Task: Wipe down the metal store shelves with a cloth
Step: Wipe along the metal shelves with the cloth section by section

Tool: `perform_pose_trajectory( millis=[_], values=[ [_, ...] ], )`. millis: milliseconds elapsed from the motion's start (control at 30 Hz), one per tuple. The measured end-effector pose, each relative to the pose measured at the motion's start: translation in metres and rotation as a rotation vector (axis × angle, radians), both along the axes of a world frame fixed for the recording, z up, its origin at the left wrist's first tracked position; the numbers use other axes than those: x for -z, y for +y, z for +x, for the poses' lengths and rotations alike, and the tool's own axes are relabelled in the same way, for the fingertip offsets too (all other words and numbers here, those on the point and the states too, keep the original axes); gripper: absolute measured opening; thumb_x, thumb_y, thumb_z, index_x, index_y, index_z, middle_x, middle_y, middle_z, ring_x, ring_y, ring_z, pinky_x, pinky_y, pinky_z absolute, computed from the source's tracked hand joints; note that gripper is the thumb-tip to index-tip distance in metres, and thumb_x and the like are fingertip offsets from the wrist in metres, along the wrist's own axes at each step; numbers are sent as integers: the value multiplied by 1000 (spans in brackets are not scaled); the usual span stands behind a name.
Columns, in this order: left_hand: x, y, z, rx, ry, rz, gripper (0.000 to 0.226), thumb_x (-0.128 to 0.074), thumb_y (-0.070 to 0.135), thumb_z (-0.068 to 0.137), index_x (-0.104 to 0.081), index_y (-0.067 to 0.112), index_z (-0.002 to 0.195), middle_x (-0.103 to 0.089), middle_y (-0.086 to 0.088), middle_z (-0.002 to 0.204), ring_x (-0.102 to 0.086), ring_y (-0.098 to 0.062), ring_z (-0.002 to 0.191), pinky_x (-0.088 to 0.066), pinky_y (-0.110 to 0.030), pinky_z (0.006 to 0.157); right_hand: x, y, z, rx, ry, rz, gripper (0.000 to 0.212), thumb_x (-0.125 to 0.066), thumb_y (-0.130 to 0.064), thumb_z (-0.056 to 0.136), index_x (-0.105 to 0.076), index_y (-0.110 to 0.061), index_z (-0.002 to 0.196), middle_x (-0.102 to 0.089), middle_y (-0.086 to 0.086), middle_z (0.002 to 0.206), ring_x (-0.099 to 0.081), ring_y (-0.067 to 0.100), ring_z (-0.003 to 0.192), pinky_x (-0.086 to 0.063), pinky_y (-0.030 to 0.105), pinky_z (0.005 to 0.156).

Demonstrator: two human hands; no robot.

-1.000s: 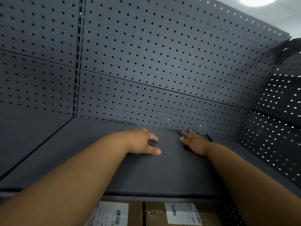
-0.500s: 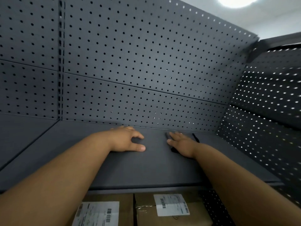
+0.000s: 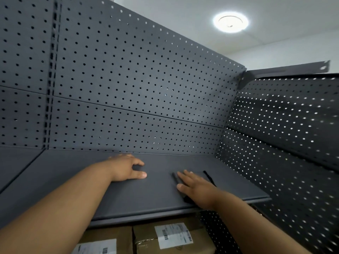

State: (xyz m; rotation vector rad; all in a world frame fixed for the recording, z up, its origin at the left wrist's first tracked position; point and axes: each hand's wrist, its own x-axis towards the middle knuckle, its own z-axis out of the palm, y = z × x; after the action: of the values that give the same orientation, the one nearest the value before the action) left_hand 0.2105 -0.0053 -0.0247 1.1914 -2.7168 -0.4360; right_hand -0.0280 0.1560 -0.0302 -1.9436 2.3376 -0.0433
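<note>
Nearest, below the shelf lip, two labelled cardboard boxes (image 3: 165, 237) are sitting side by side.

Just above them, the right hand (image 3: 194, 187) is lying flat with its fingers straight, pressing the dark cloth (image 3: 187, 198) onto the metal shelf (image 3: 146, 202). The cloth is showing only as dark strips around the hand and is hard to tell from the shelf surface. Over the last second this hand has been drawing the cloth from the far part of the shelf towards the near lip, and its wrist is now almost reaching the front edge. That looks like a far-to-near stroke coming to its end on the right half of the shelf.

A little farther in and to the left, the left hand (image 3: 126, 168) is keeping its place, holding nothing, with its thumb out and bent fingertips resting on the bare metal, probably bracing.

Beyond both hands, the perforated back panel (image 3: 137, 88) is rising from the rear edge, the side panel (image 3: 284, 134) is closing off the right, and a ceiling light (image 3: 230, 22) is now coming into view as the head tilts up.

By my judgement, the strip under the left hand and the left section are still needing passes.
</note>
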Motion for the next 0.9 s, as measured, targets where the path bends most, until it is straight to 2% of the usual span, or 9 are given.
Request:
perform_pose_trajectory(
  millis=[300,467,667,900],
  values=[
    [-1,-2,-10,17,-17,3,70,-55,67,86,-40,36,147,-35,3,155,-32,-21,143,-28,-40,117,-2,-12,-6,6,-21,15,60,-21,-58,100,-4,-39,154,1,-9,163,5,11,148,1,31,115],
    [-1,-3,-10,10,-17,10,70,-56,67,85,-40,37,146,-37,4,152,-32,-21,142,-29,-43,116,-1,-53,-14,29,-14,41,62,-22,-59,100,-5,-36,155,2,-5,164,5,15,149,0,38,119],
    [-1,-5,-10,-1,-33,6,70,-55,70,84,-39,41,145,-34,4,155,-31,-23,142,-27,-48,115,2,-109,-28,72,-24,46,65,-22,-61,98,-5,-35,155,2,-3,164,4,18,150,0,40,118],
    [0,-8,-7,13,-39,-5,68,-53,73,83,-40,45,143,-37,8,151,-31,-20,141,-27,-47,115,5,-156,-42,86,-6,37,68,-20,-64,97,-6,-31,155,1,0,164,1,21,150,-2,42,119]
  ],
)
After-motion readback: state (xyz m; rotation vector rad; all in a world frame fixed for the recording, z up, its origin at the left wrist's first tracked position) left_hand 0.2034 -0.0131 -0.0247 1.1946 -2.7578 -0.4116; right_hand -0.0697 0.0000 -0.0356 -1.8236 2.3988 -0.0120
